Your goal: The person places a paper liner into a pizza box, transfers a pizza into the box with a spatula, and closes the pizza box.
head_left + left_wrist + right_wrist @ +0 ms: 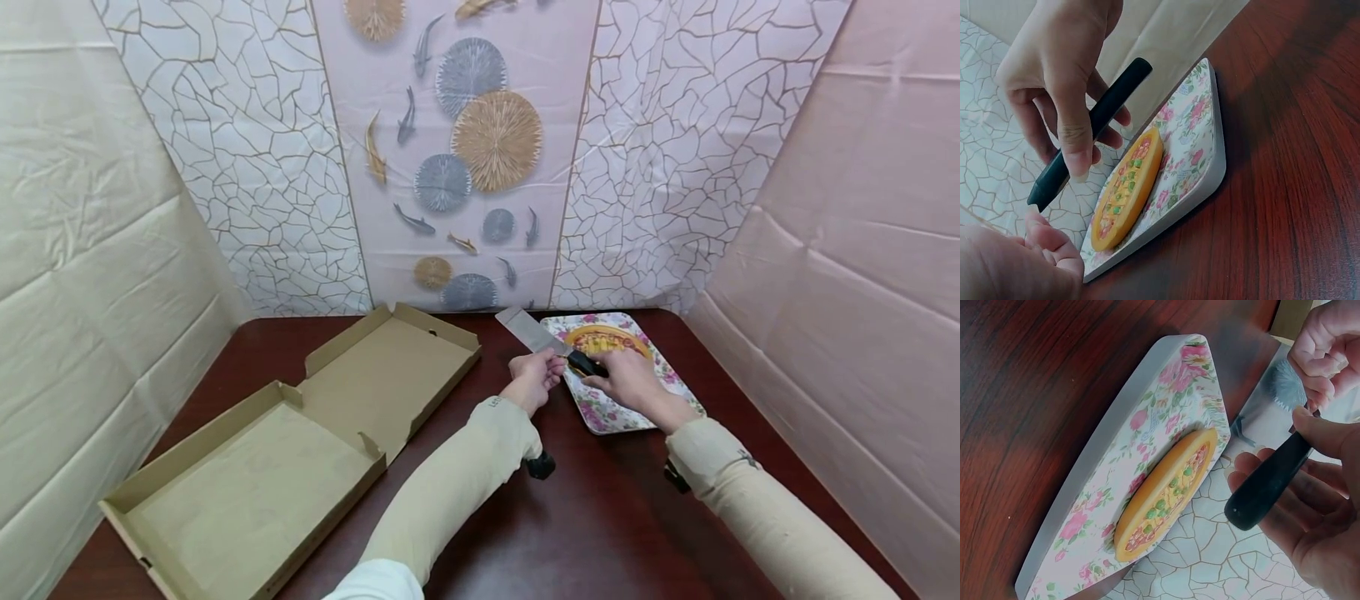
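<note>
A spatula with a broad flat metal blade and black handle is held up between my two hands. My right hand grips the handle, thumb on one side and fingers on the other. At the handle's blade end, my left hand pinches the neck with curled fingers. The blade points away to the far left in the head view. Below and beyond the hands, a small pizza with a thick yellow crust and red, yellow and green topping lies on a floral tray.
An open cardboard pizza box lies on the left of the dark red wooden table, its lid folded back toward the wall. Patterned cloth walls enclose the table at the back and sides.
</note>
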`<move>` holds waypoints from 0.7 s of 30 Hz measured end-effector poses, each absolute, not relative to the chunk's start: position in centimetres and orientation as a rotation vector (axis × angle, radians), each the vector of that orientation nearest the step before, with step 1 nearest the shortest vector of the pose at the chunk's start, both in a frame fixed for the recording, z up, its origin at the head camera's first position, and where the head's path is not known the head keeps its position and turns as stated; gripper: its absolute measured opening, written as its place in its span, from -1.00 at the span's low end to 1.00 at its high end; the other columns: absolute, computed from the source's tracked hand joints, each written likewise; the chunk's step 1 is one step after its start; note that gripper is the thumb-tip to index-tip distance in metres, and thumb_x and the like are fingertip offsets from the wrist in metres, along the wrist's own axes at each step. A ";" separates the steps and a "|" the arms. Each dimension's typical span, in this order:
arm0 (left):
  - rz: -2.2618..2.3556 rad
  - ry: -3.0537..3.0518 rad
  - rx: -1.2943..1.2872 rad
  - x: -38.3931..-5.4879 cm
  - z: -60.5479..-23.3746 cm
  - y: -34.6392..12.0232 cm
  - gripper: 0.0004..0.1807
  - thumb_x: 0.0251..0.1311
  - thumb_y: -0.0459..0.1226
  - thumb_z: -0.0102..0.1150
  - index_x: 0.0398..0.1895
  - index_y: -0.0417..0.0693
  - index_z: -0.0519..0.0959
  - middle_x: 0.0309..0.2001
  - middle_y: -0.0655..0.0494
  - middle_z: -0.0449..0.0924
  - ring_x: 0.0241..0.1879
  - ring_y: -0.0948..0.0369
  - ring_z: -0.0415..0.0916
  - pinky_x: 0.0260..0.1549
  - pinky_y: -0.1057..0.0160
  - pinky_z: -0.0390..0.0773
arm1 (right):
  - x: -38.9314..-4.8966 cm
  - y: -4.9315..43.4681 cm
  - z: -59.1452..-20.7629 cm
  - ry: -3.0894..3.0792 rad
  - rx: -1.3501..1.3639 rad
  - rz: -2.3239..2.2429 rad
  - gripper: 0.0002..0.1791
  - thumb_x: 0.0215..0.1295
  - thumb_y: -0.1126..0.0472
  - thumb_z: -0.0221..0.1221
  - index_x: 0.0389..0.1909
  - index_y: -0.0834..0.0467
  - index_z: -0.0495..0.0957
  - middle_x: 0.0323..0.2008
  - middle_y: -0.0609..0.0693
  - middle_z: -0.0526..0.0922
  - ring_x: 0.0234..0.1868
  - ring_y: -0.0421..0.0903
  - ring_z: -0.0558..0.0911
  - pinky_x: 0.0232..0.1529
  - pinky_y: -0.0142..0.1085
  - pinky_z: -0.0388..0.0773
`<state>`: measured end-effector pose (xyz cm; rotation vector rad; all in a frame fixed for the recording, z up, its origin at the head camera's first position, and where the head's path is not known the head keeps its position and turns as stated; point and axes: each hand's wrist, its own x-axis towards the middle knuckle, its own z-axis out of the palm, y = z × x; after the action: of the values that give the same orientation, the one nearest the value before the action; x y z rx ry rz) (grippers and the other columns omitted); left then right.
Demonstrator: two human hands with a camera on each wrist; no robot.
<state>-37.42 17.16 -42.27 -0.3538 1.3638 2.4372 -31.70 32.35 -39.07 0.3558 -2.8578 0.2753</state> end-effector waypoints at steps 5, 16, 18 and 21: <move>2.473 1.396 -0.384 -37.6 -42.0 17.2 -0.80 0.24 -0.41 0.10 -0.25 -0.44 0.64 -0.68 0.11 0.56 -0.74 0.39 0.40 -0.70 0.48 0.32 | -31.8 32.0 -38.8 -2.888 0.336 0.368 -0.67 0.14 0.02 0.34 -0.20 0.17 0.63 -0.47 0.03 0.67 -0.54 -0.15 0.49 -0.48 -0.31 0.34; 2.472 1.471 -0.282 -38.4 -42.3 16.6 -0.85 0.09 -0.48 0.09 -0.59 -0.22 0.57 -0.78 0.19 0.47 -0.79 0.42 0.31 -0.78 0.51 0.24 | -31.5 32.0 -38.9 -2.827 0.384 0.506 -0.66 0.28 -0.05 0.21 -0.28 0.19 0.64 -0.33 0.13 0.74 -0.33 -0.01 0.70 -0.25 -0.09 0.59; 2.463 1.476 -0.252 -38.5 -42.3 16.3 -0.88 0.09 -0.48 0.10 -0.53 -0.27 0.59 -0.78 0.19 0.47 -0.78 0.42 0.30 -0.77 0.51 0.24 | -31.3 32.2 -38.8 -2.824 0.359 0.536 -0.62 0.33 -0.08 0.15 -0.25 0.18 0.66 -0.30 0.14 0.74 -0.27 0.03 0.72 -0.19 -0.04 0.59; 2.437 1.491 -0.206 -38.7 -42.2 16.0 -0.90 0.11 -0.46 0.10 -0.45 -0.34 0.61 -0.77 0.18 0.46 -0.77 0.41 0.30 -0.76 0.51 0.24 | -31.1 32.3 -38.8 -2.829 0.298 0.563 -0.56 0.38 -0.14 0.05 -0.25 0.15 0.68 -0.31 0.12 0.75 -0.26 0.03 0.71 -0.17 -0.03 0.58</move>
<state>-38.65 16.00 -42.20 -0.2061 1.4915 2.4374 -31.11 32.35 -38.79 0.2975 -2.8290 0.5628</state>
